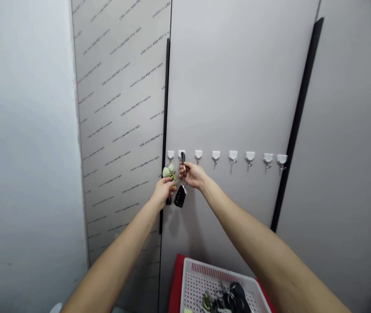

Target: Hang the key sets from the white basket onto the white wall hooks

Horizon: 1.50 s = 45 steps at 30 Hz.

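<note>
Grey cabinet door [237,95] behind us, row of white hooks [216,155] across it. Black key fob [180,196] dangles below the second hook [181,153] from left. Our right hand [192,174] pinches its black strap [183,158], likely gripped high so the fob hangs free of our fingers; can't tell if the strap is on the hook. Our left hand [165,190] pinches the lower end of a green checked charm [167,171] under the leftmost hook, presumably keeping it from crowding the fob. Below us: white basket [193,284] on something red [175,280], corralling a key pile [226,301], probably parked close for short reach.
</note>
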Tool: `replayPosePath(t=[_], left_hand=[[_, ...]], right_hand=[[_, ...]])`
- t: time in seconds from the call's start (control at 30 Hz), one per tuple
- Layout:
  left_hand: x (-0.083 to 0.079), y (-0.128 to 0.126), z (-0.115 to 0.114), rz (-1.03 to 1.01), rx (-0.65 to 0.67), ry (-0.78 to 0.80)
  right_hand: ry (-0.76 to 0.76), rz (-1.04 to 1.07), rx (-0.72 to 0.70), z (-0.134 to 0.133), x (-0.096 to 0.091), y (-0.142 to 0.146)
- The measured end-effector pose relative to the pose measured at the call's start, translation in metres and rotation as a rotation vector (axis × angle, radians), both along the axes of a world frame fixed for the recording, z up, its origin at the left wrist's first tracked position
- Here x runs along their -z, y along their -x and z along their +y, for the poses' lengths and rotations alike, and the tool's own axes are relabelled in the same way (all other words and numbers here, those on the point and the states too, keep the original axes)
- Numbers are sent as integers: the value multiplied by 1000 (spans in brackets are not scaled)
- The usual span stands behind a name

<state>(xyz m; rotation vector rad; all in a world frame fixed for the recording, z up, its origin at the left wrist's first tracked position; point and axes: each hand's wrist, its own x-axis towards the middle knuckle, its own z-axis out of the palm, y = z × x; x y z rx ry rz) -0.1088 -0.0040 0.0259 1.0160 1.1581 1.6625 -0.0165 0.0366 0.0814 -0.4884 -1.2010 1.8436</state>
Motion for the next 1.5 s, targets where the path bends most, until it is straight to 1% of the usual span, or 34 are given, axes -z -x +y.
replayPosePath(t=[0.1, 0.2, 0.33, 0.47, 0.6, 0.67, 0.73, 0.8, 0.87, 0.93, 1.0, 1.07, 1.13, 1.23, 1.3, 1.37, 1.5], left_hand=[[-6, -5, 0, 91, 30, -59], [-11, -10, -1, 148, 11, -101], [-14, -15, 0, 184, -5, -92], [-7, -16, 0, 272, 6, -46], [8, -17, -2, 365, 47, 32], [14, -17, -2, 387, 63, 26], [16, -18, -2, 387, 55, -6], [15, -18, -2, 377, 44, -45], [12, -19, -1, 372, 38, -76], [11, -19, -2, 378, 35, -87], [12, -19, -4, 390, 48, -71], [15, -20, -5, 405, 69, -41], [19, -20, -7, 417, 81, -22], [24, -20, -6, 433, 74, -32], [26, -21, -4, 443, 54, -51], [29, -22, -3, 463, 28, -70], [33, -26, -6, 542, 17, -141]], right_hand=[[-18, 12, -49, -3, -3, 0], [-1, 48, -71, -4, -4, 2], [76, 45, -21, 3, -1, 5], [79, 18, 35, 11, 12, 6], [77, -49, 102, 14, 34, 6], [61, -50, 144, 13, 43, 6], [-5, -5, 210, 11, 46, 5], [-108, 50, 258, 9, 44, 4], [-172, 62, 267, 8, 38, 5], [-155, 9, 241, 9, 32, 6], [-104, -53, 223, 12, 29, 8], [-64, -84, 218, 15, 30, 9], [-47, -80, 242, 16, 34, 9], [-108, -22, 264, 16, 38, 7], [-164, 17, 228, 15, 37, 5], [-169, 16, 177, 14, 35, 5], [-51, -51, 142, 16, 30, 6]])
